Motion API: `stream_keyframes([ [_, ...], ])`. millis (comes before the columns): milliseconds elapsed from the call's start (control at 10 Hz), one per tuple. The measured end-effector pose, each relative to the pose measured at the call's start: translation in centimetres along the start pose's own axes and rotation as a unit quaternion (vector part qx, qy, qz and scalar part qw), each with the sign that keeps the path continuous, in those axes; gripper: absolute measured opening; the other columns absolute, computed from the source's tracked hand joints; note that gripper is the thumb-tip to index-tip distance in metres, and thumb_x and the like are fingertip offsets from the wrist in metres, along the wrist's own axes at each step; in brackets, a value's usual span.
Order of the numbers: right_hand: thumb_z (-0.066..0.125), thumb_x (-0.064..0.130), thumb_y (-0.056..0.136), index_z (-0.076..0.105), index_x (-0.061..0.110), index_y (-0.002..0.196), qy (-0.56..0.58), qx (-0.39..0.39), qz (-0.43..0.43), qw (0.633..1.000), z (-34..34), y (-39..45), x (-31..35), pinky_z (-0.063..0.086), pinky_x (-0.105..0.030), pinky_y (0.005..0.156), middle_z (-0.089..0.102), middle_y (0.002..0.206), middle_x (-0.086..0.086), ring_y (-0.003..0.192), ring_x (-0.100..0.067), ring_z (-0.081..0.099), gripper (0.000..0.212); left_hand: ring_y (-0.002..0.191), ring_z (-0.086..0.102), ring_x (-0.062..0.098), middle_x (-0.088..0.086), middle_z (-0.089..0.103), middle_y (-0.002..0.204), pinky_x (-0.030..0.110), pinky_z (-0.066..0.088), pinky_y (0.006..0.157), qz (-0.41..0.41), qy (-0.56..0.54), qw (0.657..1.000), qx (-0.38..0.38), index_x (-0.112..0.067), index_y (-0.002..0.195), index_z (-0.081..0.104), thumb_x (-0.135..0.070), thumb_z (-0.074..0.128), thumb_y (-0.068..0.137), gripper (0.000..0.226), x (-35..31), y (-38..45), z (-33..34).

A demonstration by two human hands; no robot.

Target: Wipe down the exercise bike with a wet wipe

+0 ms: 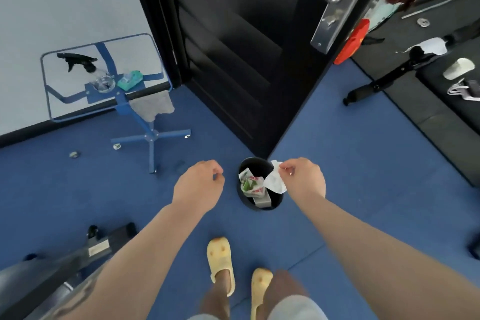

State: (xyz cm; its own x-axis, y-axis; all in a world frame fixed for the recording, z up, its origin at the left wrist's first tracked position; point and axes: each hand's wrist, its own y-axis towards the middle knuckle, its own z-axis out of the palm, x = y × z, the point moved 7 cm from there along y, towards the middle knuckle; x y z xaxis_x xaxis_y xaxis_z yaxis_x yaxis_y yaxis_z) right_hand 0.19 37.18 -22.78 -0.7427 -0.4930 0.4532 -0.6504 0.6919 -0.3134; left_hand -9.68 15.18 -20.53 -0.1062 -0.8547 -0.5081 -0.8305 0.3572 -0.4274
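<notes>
I see my right hand [302,179] pinching the white wet wipe [274,181] at its top edge, so it hangs below my fingertips directly over the open black bin [244,197]. My left hand [200,187] hovers beside the bin, fingers loosely curled and holding nothing. The exercise bike [52,267] sits down by my left forearm.

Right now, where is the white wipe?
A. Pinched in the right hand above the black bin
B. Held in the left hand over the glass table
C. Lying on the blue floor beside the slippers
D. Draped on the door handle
A: the right hand pinches the white wipe, which hangs over the open black bin; the left hand holds nothing.
</notes>
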Motion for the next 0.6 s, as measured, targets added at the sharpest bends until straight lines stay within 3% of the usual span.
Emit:
stream_keyframes([
  [200, 0.055, 0.025, 0.089, 0.069, 0.026, 0.100, -0.005, 0.015, 0.031, 0.999, 3.7, 4.9, -4.7, 0.038, -0.025, 0.065, 0.065, 0.104, 0.007, 0.078, -0.016, 0.054, 0.017, 0.101, 0.057, 0.014, -0.010, 0.061, 0.112, 0.034, 0.049, 0.085, -0.044, -0.003, 0.999, 0.018, -0.028, 0.109, 0.060, -0.023, 0.041, 0.090, 0.027, 0.0, 3.6, 3.7],
  [600, 0.053, 0.025, 0.092, 0.064, 0.024, 0.114, -0.149, 0.137, -0.060, 0.977, 10.4, 11.3, -7.7, 0.044, -0.028, 0.068, 0.058, 0.115, 0.003, 0.094, -0.022, 0.060, 0.024, 0.103, 0.057, 0.015, -0.009, 0.061, 0.114, 0.034, 0.049, 0.085, -0.104, -0.020, 0.994, 0.015, -0.028, 0.110, 0.060, -0.023, 0.041, 0.091, 0.027, 0.3, 6.6, 10.4],
])
